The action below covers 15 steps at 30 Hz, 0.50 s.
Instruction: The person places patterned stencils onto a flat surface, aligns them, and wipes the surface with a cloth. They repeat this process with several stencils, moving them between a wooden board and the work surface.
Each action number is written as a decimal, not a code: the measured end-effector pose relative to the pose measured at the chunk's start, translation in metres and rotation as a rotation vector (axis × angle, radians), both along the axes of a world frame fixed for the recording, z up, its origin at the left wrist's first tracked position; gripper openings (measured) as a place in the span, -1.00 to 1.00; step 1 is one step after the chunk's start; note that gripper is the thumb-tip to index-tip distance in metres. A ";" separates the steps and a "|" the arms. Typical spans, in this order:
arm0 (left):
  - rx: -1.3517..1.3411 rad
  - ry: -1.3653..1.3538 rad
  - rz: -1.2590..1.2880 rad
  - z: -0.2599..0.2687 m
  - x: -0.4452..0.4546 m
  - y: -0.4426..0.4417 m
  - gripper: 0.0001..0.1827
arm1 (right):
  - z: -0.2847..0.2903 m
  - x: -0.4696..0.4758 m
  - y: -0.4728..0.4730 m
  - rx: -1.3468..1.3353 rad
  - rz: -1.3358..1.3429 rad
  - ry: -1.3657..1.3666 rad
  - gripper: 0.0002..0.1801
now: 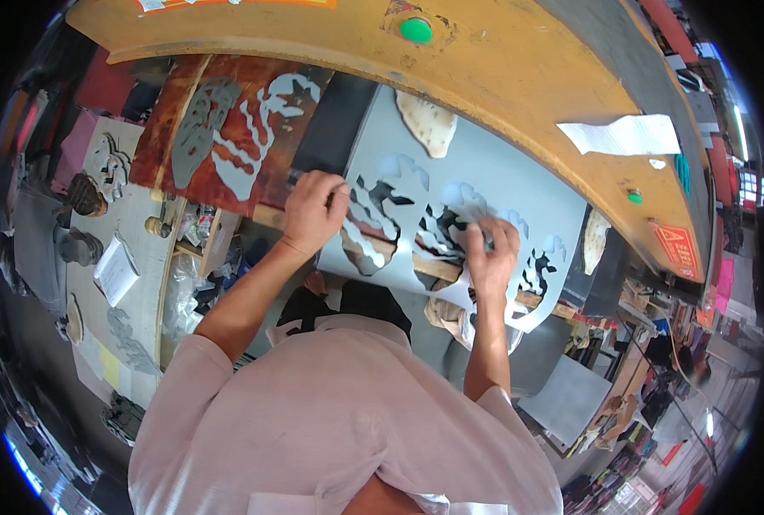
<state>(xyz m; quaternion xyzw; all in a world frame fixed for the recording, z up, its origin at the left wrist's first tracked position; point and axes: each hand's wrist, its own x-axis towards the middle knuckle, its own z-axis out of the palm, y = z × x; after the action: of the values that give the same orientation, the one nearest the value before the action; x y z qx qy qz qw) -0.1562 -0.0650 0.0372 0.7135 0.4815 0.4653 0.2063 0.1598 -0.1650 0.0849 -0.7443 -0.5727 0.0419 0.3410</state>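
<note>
A light grey sheet (pixel 510 174) lies under the yellow press beam, with several openings cut through it in the outline of shoe-upper parts. My left hand (pixel 317 205) is at the sheet's left edge, fingers curled; whether they pinch the sheet is hidden. Over a middle opening (pixel 443 232) is my right hand (pixel 494 251), fingers bent downward and slightly blurred. I cannot tell if it grips anything. To the left, a light grey strappy cut piece (pixel 253 145) and a darker grey cut piece (pixel 205 129) rest on a reddish-brown board (pixel 153 151).
The yellow press beam (pixel 356 45), bearing a green button (pixel 416 30), spans the far side. Cream, brown-specked shaped pieces (pixel 428 125) lie on and beside the sheet. On the left, a side table (pixel 150 257) holds a notebook (pixel 117 269) and more cut pieces.
</note>
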 end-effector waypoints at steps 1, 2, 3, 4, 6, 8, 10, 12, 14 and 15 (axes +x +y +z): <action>0.076 0.025 -0.037 0.004 0.008 -0.002 -0.94 | 0.004 -0.006 0.014 0.016 0.034 0.011 -0.65; 0.111 0.018 -0.103 0.006 0.016 -0.005 -0.94 | 0.005 -0.018 0.027 -0.006 0.055 0.024 -0.57; 0.098 0.019 -0.183 0.008 0.025 -0.007 -0.92 | 0.006 -0.029 0.043 0.015 0.109 0.014 -0.49; 0.136 0.040 -0.247 0.008 0.033 -0.009 -0.91 | 0.006 -0.042 0.061 -0.001 0.120 -0.039 -0.43; 0.193 0.068 -0.362 0.005 0.045 -0.016 -0.91 | 0.002 -0.073 0.090 -0.031 0.152 -0.111 -0.29; 0.235 0.082 -0.414 -0.003 0.048 -0.026 -0.91 | -0.004 -0.104 0.103 -0.090 0.158 -0.185 -0.18; 0.259 0.034 -0.386 -0.012 0.042 -0.047 -0.90 | -0.013 -0.130 0.099 -0.087 0.164 -0.331 -0.13; 0.281 -0.016 -0.385 -0.021 0.033 -0.070 -0.88 | -0.019 -0.142 0.078 -0.146 0.168 -0.283 -0.12; 0.286 -0.024 -0.360 -0.027 0.026 -0.091 -0.89 | -0.021 -0.142 0.055 -0.168 0.184 -0.292 -0.09; 0.300 -0.047 -0.346 -0.029 0.024 -0.098 -0.89 | -0.020 -0.135 0.045 -0.126 0.212 -0.107 -0.10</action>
<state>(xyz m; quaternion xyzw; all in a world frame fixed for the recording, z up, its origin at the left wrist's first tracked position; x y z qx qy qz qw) -0.1318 -0.1633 0.0083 0.7972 0.2725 0.5056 0.1857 0.0248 -0.1200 0.0649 -0.7006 -0.6618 0.0737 0.2563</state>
